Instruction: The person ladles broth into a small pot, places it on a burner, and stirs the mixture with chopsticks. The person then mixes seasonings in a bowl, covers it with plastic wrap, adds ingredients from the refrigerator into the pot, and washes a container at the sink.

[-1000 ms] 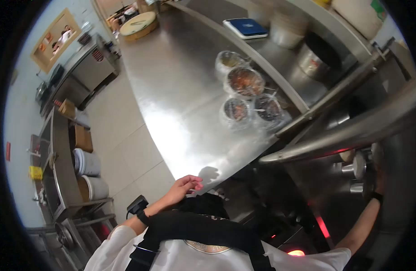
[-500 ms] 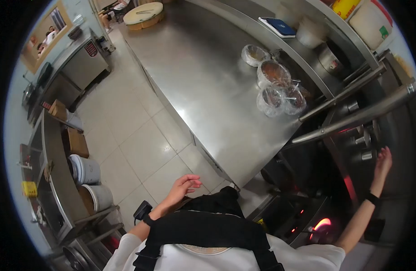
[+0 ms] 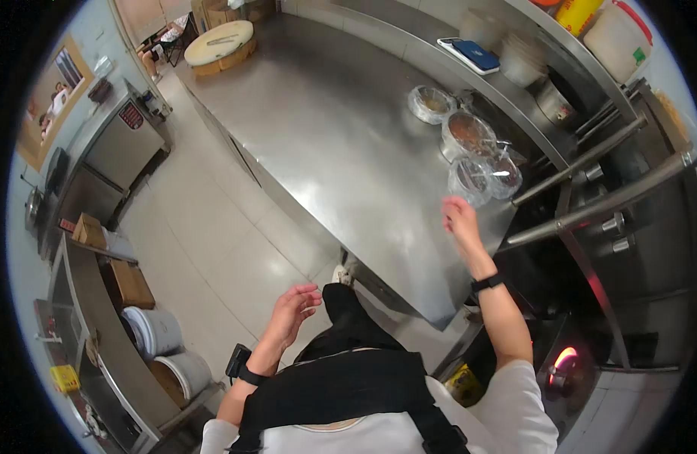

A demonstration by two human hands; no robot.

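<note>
My right hand (image 3: 460,219) is raised over the steel counter (image 3: 348,144), just in front of the bowls. Its fingers are loosely bent and hold nothing visible. Closest to it stand a plastic-wrapped bowl (image 3: 468,178) and a second wrapped bowl (image 3: 506,172) with a spoon handle showing. Behind these are a wrapped bowl of reddish-brown contents (image 3: 468,133) and a wrapped bowl with yellowish contents (image 3: 432,104). My left hand (image 3: 294,309) hangs in the air before my waist, over the floor, its fingers apart and slightly bent, without anything in them.
Below right, a burner glows (image 3: 564,362) beside steel pipes (image 3: 606,200). A round board (image 3: 220,45) with tongs lies at the counter's far end. Blue scales (image 3: 476,54) sit on the upper shelf. White buckets (image 3: 153,331) stand on the left. A seated person (image 3: 171,34) is beyond the doorway.
My right hand has swung from beside the stove knobs leftward to the counter near the bowls. My left hand stays before my waist. The view has shifted, and my shoe now shows.
</note>
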